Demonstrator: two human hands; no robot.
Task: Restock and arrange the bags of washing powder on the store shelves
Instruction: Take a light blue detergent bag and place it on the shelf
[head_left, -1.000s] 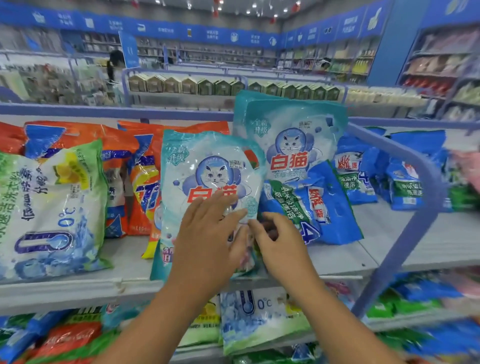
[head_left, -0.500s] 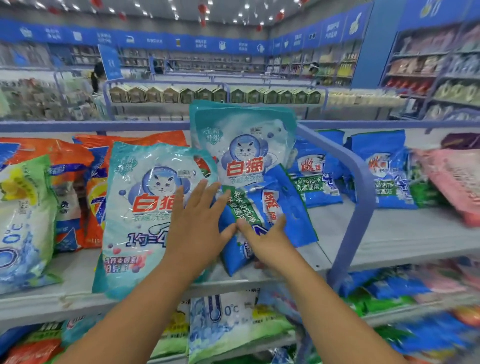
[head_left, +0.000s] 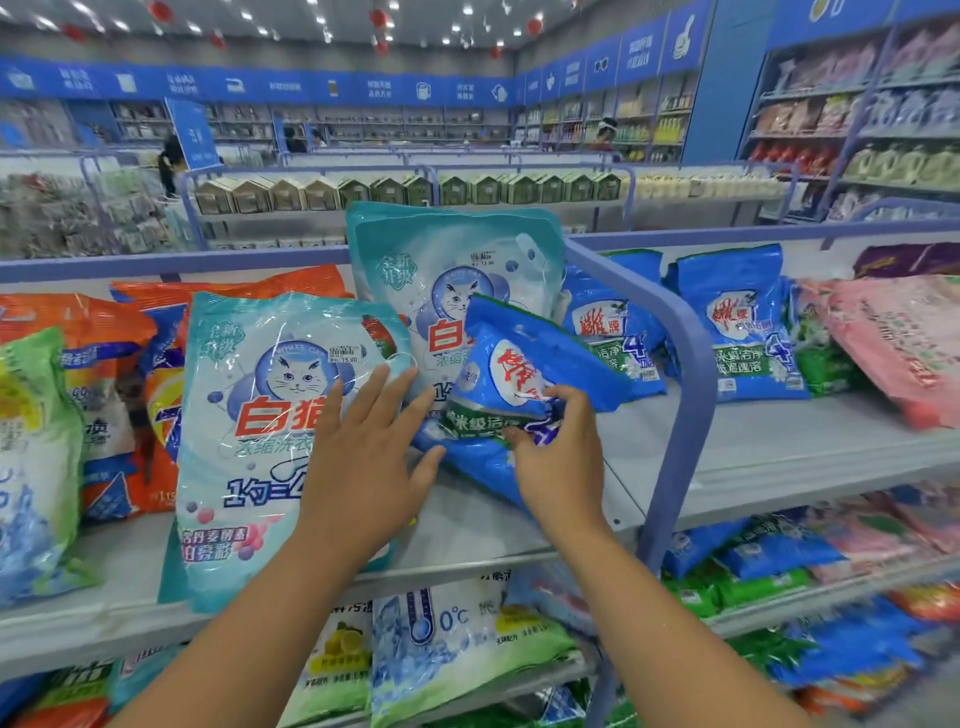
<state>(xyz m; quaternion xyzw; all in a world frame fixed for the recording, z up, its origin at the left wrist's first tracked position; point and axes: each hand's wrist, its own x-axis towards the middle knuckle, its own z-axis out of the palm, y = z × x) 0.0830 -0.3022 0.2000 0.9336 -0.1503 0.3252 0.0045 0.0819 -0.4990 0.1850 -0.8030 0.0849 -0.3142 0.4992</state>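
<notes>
A teal cat-logo bag (head_left: 260, 431) of washing powder leans on the top shelf (head_left: 779, 457), and my left hand (head_left: 363, 467) rests flat on its right side with fingers spread. A second teal cat-logo bag (head_left: 452, 265) stands behind it. My right hand (head_left: 561, 457) grips the lower edge of a blue washing powder bag (head_left: 524, 364) and holds it tilted up off the shelf. Another blue bag (head_left: 467, 457) lies underneath it.
Orange bags (head_left: 130, 332) and a green-white bag (head_left: 36, 457) stand at the left. More blue bags (head_left: 737, 322) and pink bags (head_left: 904, 332) lie right of a curved blue divider rail (head_left: 696, 374). A lower shelf holds several bags (head_left: 447, 644). Other aisles and people are far behind.
My right hand has taken hold of the blue bag and lifted it off the pile, crumpling it. The view has shifted right; my left hand stays on the front teal bag.
</notes>
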